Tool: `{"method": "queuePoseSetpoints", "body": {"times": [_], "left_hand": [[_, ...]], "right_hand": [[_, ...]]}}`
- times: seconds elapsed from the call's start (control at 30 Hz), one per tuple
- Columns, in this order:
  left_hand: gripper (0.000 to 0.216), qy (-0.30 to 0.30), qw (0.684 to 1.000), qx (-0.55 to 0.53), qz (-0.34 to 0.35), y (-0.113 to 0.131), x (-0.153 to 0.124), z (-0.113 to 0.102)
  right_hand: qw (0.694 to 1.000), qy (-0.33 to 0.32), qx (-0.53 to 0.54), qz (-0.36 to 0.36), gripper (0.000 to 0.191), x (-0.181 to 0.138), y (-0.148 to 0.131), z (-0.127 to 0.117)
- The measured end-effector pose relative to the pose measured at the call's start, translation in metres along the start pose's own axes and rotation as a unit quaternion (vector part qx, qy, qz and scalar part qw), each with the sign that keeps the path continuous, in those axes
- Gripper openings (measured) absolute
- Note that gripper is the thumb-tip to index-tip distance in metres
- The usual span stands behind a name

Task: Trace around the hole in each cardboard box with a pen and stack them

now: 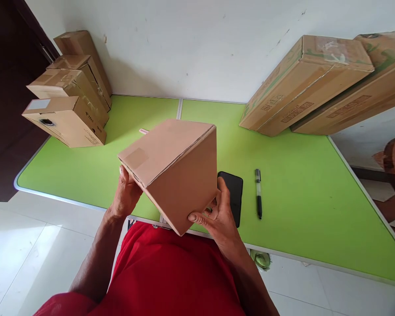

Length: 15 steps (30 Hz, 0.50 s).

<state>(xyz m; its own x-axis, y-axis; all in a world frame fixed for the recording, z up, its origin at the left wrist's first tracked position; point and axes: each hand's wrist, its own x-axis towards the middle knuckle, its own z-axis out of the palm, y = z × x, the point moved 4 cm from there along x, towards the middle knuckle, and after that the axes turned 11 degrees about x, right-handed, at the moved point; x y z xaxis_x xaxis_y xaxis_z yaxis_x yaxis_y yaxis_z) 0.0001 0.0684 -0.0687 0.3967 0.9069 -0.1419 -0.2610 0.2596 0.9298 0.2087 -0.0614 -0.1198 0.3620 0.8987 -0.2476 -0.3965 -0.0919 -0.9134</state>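
Observation:
A plain brown cardboard box (174,171) is held tilted in the air above the near edge of the green table (299,188). My left hand (127,193) grips its left side, fingers curled round the lower edge. My right hand (219,215) clasps its lower right corner, thumb pressed on the front face. The box looks closed, with a pale tape patch on its top face.
A black phone (235,195) and a black pen (258,193) lie on the table just right of my right hand. Several small cartons (69,118) are stacked at the far left. Two long cartons (303,83) lean by the wall at the far right.

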Motion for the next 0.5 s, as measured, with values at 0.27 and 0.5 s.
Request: {"method": "queuePoseSetpoints", "body": {"times": [0.27,0.5], "left_hand": [[0.070,0.045,0.997,-0.026,-0.052,-0.012,0.002,-0.006],[0.073,0.094,0.986,-0.043,-0.128,-0.003,-0.006,-0.009]], "right_hand": [[0.988,-0.070,-0.131,0.036,0.082,-0.013,-0.017,-0.001],[0.983,-0.080,-0.157,0.049,0.076,-0.025,-0.027,0.003]]}}
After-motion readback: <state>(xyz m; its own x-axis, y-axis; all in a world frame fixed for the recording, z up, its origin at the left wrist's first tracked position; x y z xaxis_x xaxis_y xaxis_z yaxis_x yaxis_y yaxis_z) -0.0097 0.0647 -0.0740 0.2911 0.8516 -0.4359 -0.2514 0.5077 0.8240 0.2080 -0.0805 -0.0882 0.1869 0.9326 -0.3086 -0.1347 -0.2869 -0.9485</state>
